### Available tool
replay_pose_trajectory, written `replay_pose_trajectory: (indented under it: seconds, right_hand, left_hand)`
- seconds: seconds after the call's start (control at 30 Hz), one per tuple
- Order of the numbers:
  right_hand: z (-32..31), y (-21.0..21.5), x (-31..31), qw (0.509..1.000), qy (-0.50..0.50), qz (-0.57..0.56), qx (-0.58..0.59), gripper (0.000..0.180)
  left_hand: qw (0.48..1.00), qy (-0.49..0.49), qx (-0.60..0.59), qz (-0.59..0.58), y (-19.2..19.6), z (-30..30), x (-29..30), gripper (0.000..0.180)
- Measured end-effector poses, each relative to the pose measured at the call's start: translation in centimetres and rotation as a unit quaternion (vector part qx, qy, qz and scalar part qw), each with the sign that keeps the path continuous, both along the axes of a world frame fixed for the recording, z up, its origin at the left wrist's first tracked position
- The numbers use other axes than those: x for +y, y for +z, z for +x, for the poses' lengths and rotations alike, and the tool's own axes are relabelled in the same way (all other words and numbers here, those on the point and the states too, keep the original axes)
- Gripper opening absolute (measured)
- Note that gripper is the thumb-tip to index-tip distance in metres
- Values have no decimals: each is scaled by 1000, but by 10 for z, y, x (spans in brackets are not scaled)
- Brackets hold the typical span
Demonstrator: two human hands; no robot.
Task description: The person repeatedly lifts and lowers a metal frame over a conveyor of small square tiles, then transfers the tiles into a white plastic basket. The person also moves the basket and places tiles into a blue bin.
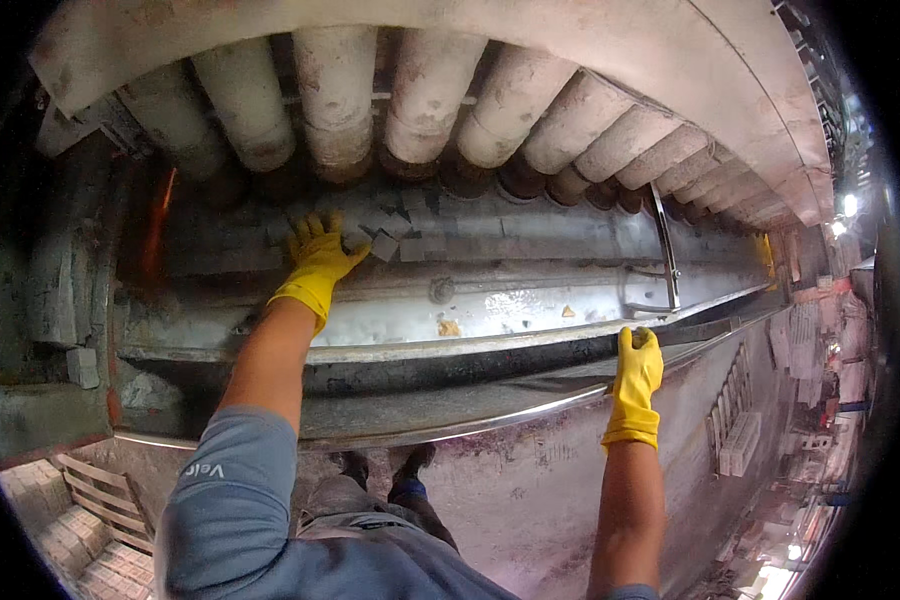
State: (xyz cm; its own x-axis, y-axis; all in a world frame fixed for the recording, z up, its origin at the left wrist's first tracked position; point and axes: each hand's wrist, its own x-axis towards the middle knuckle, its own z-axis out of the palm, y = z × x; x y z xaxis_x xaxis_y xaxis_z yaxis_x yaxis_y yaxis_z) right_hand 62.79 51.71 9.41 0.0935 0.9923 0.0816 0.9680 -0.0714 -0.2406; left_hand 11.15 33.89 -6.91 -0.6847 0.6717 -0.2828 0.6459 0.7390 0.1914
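My left hand [320,262], in a yellow rubber glove, reaches to the back of a long metal trough [530,295]. Its fingers are spread over small grey square tiles [384,245], some tilted and loose. Beside it more flat tiles [490,248] lie in a row along the belt-like surface. My right hand [637,378], gloved the same way, is at the front rim of the trough with its fingers curled. Whatever may be inside those fingers is hidden. Just beyond the right hand, a metal bar with a bracket [666,250] crosses the trough.
Thick pale cylinders [340,100] line the back, under a curved cover [470,20]. A metal ledge [450,425] runs along my side. Slatted pallets [105,500] with stacked blocks stand at lower left. A pale block [740,443] lies on the floor at right.
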Motion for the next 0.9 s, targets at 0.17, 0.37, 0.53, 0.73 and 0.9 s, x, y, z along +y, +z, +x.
replay_pose_trajectory:
  seconds: [0.17, 0.37, 0.53, 0.73, 0.9]
  right_hand:
    - [3, 3, -3, 999, -9, 8, -45, 60]
    - [7, -5, 4, 998, 3, 25, -52, 61]
    - [11, 1, -3, 998, 27, 43, -43, 61]
    - [-3, 9, -7, 998, 43, 48, 2, 63]
    - [-8, 14, 9, 997, 68, 33, 30, 62]
  left_hand:
    - [987, -109, -67, -100, 70, 31, -17, 112]
    - [973, -190, -132, 14, 88, 27, -84, 101]
    - [962, -226, -137, 64, 199, 42, -191, 83]
    - [985, 97, -19, 145, 210, 43, -338, 67]
    - [980, 145, 73, 117, 199, 20, -336, 58]
